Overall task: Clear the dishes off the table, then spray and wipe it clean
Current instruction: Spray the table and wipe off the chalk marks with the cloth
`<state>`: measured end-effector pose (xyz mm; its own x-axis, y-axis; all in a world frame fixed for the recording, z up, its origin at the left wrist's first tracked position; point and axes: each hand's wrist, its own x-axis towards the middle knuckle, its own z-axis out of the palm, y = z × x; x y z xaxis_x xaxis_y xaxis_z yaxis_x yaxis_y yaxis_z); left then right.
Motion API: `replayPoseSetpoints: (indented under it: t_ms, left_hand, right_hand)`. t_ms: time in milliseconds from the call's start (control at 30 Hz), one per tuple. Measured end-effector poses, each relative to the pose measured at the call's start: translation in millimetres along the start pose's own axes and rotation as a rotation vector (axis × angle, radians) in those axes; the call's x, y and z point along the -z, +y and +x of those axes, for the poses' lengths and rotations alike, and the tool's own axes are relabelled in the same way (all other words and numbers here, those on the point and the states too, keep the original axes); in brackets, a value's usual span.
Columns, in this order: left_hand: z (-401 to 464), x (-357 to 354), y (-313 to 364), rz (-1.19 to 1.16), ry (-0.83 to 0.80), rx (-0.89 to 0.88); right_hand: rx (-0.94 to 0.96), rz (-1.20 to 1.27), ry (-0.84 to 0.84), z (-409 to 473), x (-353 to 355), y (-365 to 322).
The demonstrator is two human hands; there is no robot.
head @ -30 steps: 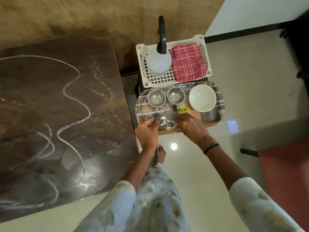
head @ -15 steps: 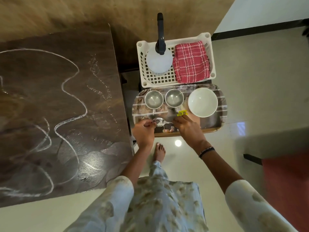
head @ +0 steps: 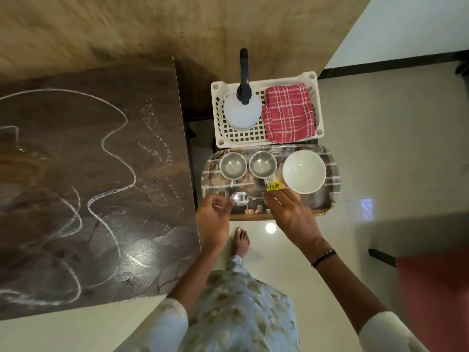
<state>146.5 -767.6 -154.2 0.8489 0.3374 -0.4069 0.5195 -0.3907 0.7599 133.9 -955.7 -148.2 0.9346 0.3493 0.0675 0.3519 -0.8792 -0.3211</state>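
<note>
We look down on a pale glossy floor (head: 380, 148). Filling the left of the frame, the dark desk (head: 88, 174) bears white smeared streaks. Right of it, at centre, a patterned tray (head: 332, 189) carries two steel cups (head: 233, 165) (head: 262, 164), a spoon (head: 239, 198) and a white bowl (head: 304, 172). Our left hand (head: 213, 219) hovers at the tray's lower left edge, fingers loosely curled, holding nothing. Our right hand (head: 291, 214) rests its spread fingers on the tray near the spoon's handle. Above the tray, a white basket (head: 320, 118) holds a spray bottle (head: 242, 110) and a red checked cloth (head: 289, 113).
</note>
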Motion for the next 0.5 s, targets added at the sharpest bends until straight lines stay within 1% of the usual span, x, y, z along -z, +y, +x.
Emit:
replayPoseSetpoints:
  t_ms: [133,200,233,300,367,500]
  left_hand:
    - [2.6,11.7,31.2,-0.065,0.019,-0.17]
    - [14.7,10.5,58.4,-0.11,0.018,-0.257]
    - [23.4,8.2,70.8,-0.137,0.014,-0.295]
    - [45.3,0.7,93.3,-0.177,-0.007,-0.343]
    - [70.4,-8.9,107.6,-0.162,-0.031,-0.373]
    - [115.3,-25.4,115.9,-0.134,-0.117,-0.381]
  right_hand:
    - [-0.06,0.026,0.147,31.3,36.6,18.8]
    - [-0.121,0.016,0.222,60.3,48.6,38.7]
    - [-0.17,0.02,0.233,74.5,50.7,50.0]
    - [-0.301,0.072,0.184,100.8,49.3,73.7]
    - [-0.428,0.126,0.117,122.0,40.8,94.7]
    - [-0.625,0.194,0.027,153.1,21.7,114.8]
